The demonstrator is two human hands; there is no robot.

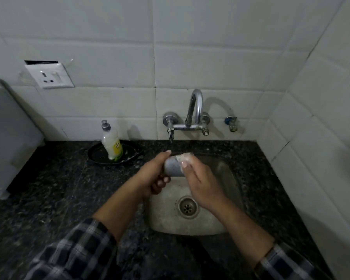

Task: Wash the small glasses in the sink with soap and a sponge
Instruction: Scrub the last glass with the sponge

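A small glass (173, 167) lies on its side in the air above the steel sink (228, 174), its mouth turned right. My left hand (154, 174) grips its base end. My right hand (200, 182) presses a soapy sponge (183, 157) against the rim; most of the sponge is hidden under my fingers. A soap bottle (112, 142) with a grey cap and yellow label stands tilted in a black dish (97, 156) on the counter, left of the sink.
The chrome tap (194, 110) arches from the tiled wall above the sink; no water is visible. The drain (188, 207) lies below my hands. Black granite counter (59, 188) surrounds the sink. A white appliance (6, 138) stands far left, a wall socket (50, 75) above it.
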